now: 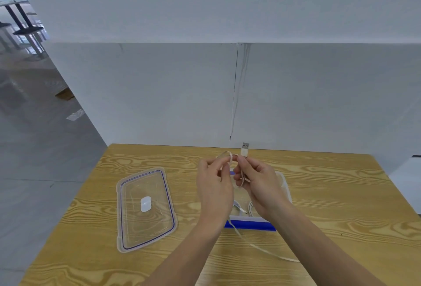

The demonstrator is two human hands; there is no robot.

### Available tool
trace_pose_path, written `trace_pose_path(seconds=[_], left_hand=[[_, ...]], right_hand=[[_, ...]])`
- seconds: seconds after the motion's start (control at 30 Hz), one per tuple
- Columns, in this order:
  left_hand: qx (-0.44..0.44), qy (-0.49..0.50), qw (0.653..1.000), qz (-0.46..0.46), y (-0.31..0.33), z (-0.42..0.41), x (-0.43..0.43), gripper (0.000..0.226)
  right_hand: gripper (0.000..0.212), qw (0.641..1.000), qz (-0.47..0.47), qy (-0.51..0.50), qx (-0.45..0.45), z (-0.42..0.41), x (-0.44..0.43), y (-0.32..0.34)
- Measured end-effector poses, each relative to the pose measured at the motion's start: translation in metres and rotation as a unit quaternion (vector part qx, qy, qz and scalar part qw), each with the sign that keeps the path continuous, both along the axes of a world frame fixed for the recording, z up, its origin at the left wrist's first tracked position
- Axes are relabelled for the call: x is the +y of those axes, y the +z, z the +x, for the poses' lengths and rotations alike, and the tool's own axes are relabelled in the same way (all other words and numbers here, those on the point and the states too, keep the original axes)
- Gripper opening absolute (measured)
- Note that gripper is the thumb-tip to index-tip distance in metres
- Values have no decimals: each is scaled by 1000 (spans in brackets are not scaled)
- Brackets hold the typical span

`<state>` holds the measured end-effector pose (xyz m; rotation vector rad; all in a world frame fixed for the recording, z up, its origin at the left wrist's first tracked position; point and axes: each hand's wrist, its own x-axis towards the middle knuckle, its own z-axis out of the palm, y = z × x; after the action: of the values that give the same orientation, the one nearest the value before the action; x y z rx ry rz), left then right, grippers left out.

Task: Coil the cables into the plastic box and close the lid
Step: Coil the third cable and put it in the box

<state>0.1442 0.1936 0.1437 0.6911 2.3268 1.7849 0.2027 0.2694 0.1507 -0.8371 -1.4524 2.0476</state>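
Note:
Both hands are raised over the clear plastic box [287,191], which stands on the wooden table with a blue clip at its near edge. My right hand [258,184] pinches a white USB cable [262,248] just below its plug [245,149], which points up. My left hand [214,183] holds a small loop of the same cable beside it. The cable's loose end trails out of the box over the near edge and across the table toward the right. Another white cable [247,209] lies inside the box, partly hidden by my hands. The clear lid [145,208] lies flat to the left.
The wooden table [341,194] ends against a white partition wall at the back. Its left edge drops to a grey floor. A white surface stands beyond the table's right edge.

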Motion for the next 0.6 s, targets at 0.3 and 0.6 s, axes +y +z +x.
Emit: trace_pose_path(seconds=[0.3, 0.6], left_hand=[[42, -12, 999, -2, -8, 10, 1, 20], [-184, -165, 969, 20, -24, 18, -40, 12]], right_hand=[[25, 993, -119, -10, 22, -10, 0, -3], [24, 973, -197, -36, 117, -5, 25, 6]])
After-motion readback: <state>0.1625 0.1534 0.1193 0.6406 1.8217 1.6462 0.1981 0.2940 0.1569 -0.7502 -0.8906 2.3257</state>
